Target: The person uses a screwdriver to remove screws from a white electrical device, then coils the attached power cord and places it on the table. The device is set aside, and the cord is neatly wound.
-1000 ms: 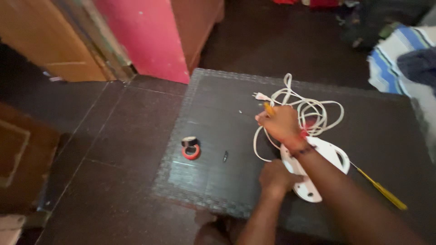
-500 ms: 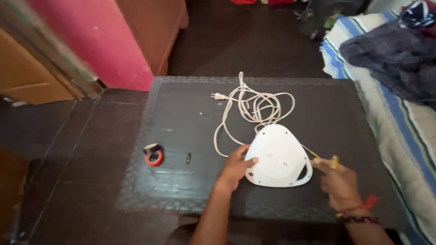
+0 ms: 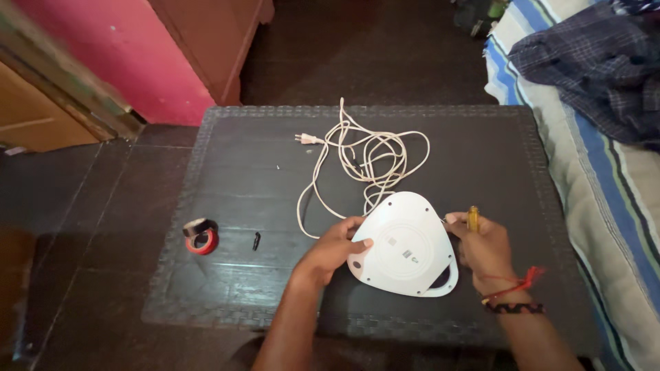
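At the far left of the dark bench (image 3: 227,158), well apart from either grip, we see two small rolls of tape (image 3: 201,235), one black and one red, lying together, and just to their right a small dark piece (image 3: 256,240) too small for us to make out.

Nearer the middle, our left hand (image 3: 335,249) rests its grip on the left edge of a white, rounded-triangular appliance (image 3: 405,244) that lies face down, its flat underside turned up; the fingers curl over the rim and the thumb presses the base, steadying it rather than lifting it. Beyond this grip, toward the far side of the bench, the appliance's white cord (image 3: 371,161) lies in a loose tangle, its plug (image 3: 304,139) free and pointing left, connected to nothing.

To the right of the appliance, our right hand (image 3: 485,244) is clenched around a yellow-handled screwdriver (image 3: 473,218), with the tool held just beside the right edge of the base. We cannot tell whether the tip touches a screw.

As we judge it, the work is at an early stage: the appliance is turned over and unplugged, but the underside is still closed, with no cover off and no screws lying loose.

At the far right, a striped bed (image 3: 605,199) holds a dark checked cloth (image 3: 591,62).
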